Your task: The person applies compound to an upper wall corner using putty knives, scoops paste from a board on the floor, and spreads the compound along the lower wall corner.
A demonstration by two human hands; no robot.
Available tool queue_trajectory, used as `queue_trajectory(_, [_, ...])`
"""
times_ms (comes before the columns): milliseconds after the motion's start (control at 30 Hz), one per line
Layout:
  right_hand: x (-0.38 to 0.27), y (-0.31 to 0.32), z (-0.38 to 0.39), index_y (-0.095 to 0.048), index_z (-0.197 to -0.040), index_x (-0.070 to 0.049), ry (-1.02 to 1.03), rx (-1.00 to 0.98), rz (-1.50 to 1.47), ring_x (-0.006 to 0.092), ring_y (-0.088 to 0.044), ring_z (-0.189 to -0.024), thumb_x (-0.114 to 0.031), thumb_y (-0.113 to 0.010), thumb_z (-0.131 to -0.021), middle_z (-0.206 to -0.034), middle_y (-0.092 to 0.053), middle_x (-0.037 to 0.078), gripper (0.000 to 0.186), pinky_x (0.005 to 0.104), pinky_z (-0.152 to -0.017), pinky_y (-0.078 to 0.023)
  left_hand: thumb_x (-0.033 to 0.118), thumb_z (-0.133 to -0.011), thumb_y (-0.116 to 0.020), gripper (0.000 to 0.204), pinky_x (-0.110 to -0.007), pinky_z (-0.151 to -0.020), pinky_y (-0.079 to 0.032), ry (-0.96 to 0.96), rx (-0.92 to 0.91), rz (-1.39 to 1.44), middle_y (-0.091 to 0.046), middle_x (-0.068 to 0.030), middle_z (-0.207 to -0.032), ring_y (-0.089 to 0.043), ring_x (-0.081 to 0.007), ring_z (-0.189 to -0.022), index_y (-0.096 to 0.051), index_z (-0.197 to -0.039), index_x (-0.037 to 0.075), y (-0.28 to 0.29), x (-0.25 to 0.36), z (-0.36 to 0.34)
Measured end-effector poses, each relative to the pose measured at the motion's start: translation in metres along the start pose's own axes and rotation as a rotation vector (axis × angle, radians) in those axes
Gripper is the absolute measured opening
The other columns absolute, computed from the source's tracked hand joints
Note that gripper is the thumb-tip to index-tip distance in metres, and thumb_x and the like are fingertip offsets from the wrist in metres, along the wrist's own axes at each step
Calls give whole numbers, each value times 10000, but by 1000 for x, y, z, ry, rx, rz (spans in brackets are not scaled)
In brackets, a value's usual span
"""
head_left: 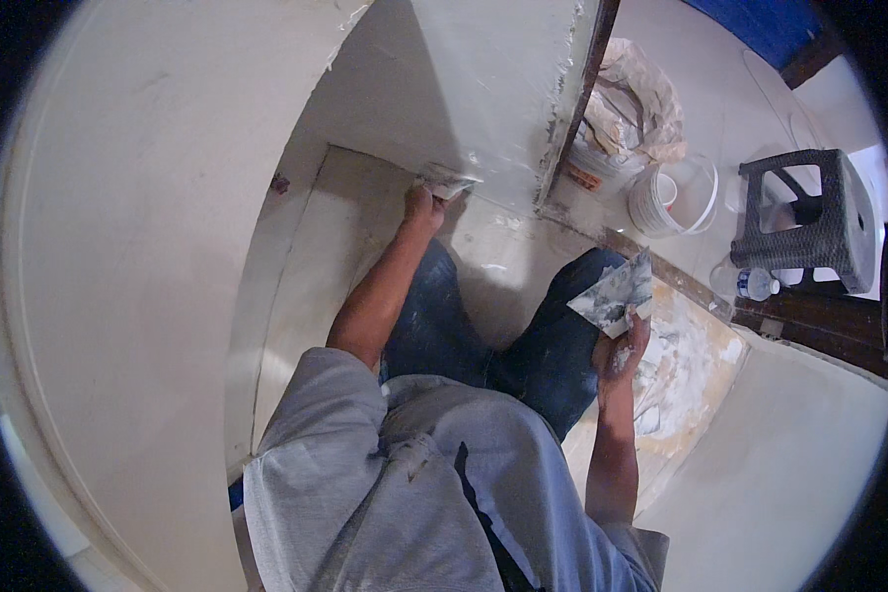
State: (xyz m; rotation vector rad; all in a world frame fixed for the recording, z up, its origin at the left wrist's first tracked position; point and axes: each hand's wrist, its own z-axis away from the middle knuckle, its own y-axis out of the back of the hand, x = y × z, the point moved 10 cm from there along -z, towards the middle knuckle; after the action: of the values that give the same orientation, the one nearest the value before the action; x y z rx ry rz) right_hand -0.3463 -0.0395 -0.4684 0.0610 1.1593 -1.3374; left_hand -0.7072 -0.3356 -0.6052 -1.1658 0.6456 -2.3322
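Note:
My left hand (422, 207) is closed around a putty knife (450, 184), whose blade is low against the pale wall (454, 89), close to where it meets the floor. Fresh-looking smears mark the wall around the blade. In my right hand (627, 347), beside my right knee, is a flat four-cornered putty plate (617, 293) coated with white and grey filler. White filler also sticks to the right hand. The left fingers are partly hidden by the hand itself.
Past the wall's edge stand a crumpled open sack (627, 104), a white bucket (666, 200) with a cup inside, a dark plastic stool (809, 212) and a plastic bottle (757, 284). A filler-smeared board (686, 370) lies right of my leg. A large pale panel (148, 247) rises close at left.

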Motion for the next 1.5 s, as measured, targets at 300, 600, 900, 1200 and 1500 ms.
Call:
queue_trajectory(300, [3,-3,-18,-486,-1180,-34,65,-194,-86,222,-539,-1092,-190,-534,-886,-1140,-550,94,336,379,-938,-438,64,-892,-473,286,-536,-863,-536,-225,-31,-31,-572,-176,-1134,-582,-343,-1031,-507,-1165,-14,-119,141,106])
queue_trajectory(600, [-1,-13,-19,-491,-1156,-33,89,-169,-37,220,-559,-1052,-180,-529,-882,-1118,-556,94,313,384,-916,-456,42,-904,-390,346,-516,-919,-511,-453,-187,-245,-512,-183,-1207,-542,-319,-1112,-451,-1237,-28,-216,232,230])
queue_trajectory(900, [-2,-13,-11,-479,-1220,-37,74,-165,7,213,-547,-1089,-178,-540,-883,-1174,-553,87,371,368,-936,-442,109,-891,-437,374,-407,-904,-512,-158,-6,-249,-543,-138,-1237,-580,-294,-1085,-483,-1256,42,11,59,86])
queue_trajectory(1200, [-1,18,-1,-500,-1184,-30,109,42,156,165,-607,-819,-131,-592,-839,-1053,-598,94,370,283,-711,-513,116,-940,-331,336,-450,-868,-540,165,235,-201,-569,-133,-1218,-593,-294,-1071,-508,-1217,44,74,-109,-28])
queue_trajectory(1500, [7,21,6,-477,-1187,-19,27,116,-54,224,-571,-983,-67,-562,-829,-1102,-559,102,371,357,-857,-482,47,-891,-431,394,-523,-818,-519,225,243,-153,-493,-161,-1252,-554,-335,-1087,-384,-1282,66,94,-171,-83])
